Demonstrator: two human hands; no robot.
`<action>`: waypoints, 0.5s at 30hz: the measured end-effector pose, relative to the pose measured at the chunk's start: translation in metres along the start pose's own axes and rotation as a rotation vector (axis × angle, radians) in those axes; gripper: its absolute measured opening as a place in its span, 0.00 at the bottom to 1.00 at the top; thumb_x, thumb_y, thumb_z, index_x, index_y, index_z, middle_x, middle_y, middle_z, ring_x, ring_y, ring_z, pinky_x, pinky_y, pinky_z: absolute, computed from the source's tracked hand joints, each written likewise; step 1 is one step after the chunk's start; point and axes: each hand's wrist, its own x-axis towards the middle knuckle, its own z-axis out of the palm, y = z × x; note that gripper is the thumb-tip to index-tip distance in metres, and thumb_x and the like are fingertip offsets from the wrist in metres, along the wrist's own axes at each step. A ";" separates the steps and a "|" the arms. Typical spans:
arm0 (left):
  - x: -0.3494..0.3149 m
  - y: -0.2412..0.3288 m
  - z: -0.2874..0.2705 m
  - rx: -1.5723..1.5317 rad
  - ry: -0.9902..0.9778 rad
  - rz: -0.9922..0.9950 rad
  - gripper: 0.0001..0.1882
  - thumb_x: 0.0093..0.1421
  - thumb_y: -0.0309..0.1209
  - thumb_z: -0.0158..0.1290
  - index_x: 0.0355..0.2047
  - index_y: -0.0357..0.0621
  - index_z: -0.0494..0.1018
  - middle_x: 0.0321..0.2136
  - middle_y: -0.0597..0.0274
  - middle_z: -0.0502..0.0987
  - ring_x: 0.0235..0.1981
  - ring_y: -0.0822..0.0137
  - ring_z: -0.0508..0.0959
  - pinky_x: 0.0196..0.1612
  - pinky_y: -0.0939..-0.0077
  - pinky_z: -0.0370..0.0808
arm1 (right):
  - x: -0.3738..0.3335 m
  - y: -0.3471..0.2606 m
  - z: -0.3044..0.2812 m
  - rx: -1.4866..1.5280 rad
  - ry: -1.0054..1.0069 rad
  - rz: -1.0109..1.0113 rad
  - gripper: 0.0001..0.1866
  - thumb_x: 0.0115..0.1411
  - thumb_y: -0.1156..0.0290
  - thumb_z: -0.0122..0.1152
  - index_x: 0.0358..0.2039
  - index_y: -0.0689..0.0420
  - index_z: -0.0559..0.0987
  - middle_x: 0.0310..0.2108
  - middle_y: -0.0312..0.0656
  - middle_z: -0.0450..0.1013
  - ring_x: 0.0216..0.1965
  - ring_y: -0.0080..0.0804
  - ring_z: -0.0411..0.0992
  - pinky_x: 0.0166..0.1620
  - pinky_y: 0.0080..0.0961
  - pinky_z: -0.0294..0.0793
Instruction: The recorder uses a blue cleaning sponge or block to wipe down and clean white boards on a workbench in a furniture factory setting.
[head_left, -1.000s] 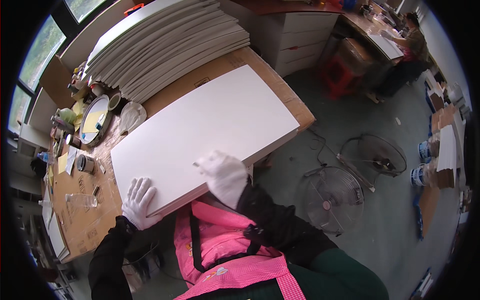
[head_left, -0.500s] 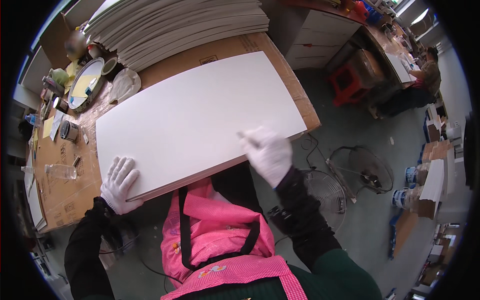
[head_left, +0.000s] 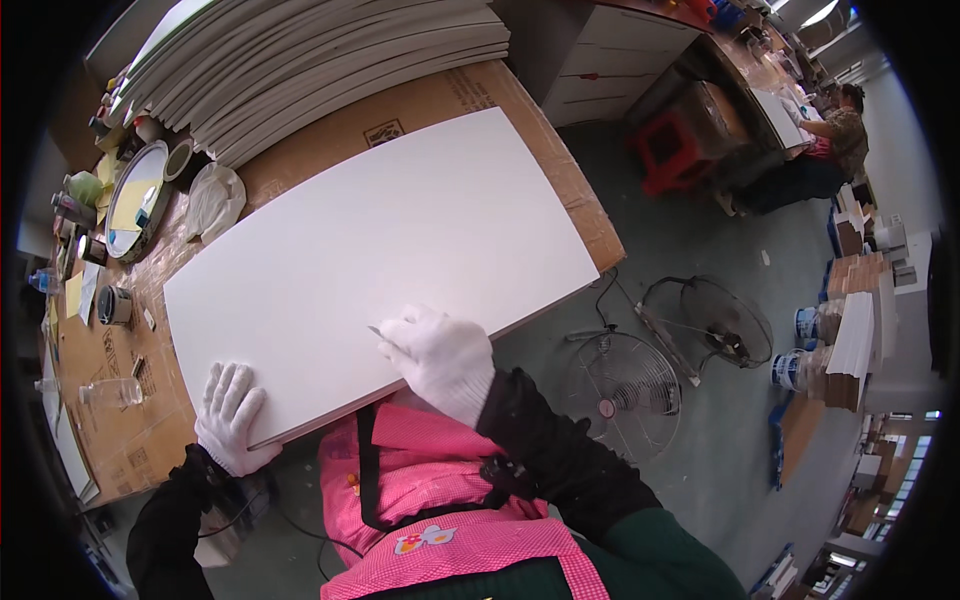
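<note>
A large white board [head_left: 380, 240] lies flat on a cardboard-covered table [head_left: 130, 440], its right end past the table edge. My left hand [head_left: 232, 418], in a white glove, rests flat on the board's near left corner. My right hand [head_left: 440, 355], also gloved, sits on the board's near edge at the middle. It grips a small thin blade-like tool [head_left: 380, 333] whose tip touches the board's surface.
A tall stack of white boards [head_left: 330, 60] fills the back of the table. A round mirror [head_left: 135, 200], tape roll [head_left: 180, 160], crumpled cloth [head_left: 212, 200] and small jars sit at the left. Two floor fans [head_left: 625, 395] stand to the right. Another person [head_left: 820, 150] works far off.
My right hand slid right along the near edge of the board, then came back left to its middle. My left hand stayed on the near left corner.
</note>
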 end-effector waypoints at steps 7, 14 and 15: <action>0.009 0.001 -0.009 -0.016 0.014 0.018 0.45 0.31 0.43 0.69 0.53 0.43 0.68 0.60 0.39 0.65 0.64 0.35 0.63 0.67 0.33 0.54 | 0.015 0.223 -0.170 -0.726 0.361 0.463 0.15 0.57 0.65 0.62 0.43 0.58 0.84 0.37 0.52 0.80 0.36 0.41 0.81 0.38 0.32 0.79; 0.001 -0.004 -0.011 -0.077 0.047 0.006 0.43 0.29 0.42 0.68 0.50 0.44 0.69 0.56 0.41 0.68 0.61 0.36 0.66 0.64 0.32 0.58 | 0.082 0.048 -0.023 0.073 0.005 -0.263 0.15 0.62 0.65 0.58 0.47 0.56 0.79 0.39 0.48 0.74 0.44 0.44 0.74 0.48 0.34 0.75; 0.002 -0.003 -0.016 -0.080 0.040 0.005 0.42 0.30 0.43 0.68 0.49 0.44 0.70 0.55 0.41 0.68 0.61 0.36 0.66 0.63 0.32 0.59 | 0.090 0.014 -0.008 0.025 -0.181 -0.193 0.13 0.59 0.67 0.60 0.43 0.57 0.79 0.40 0.48 0.75 0.45 0.48 0.74 0.50 0.42 0.74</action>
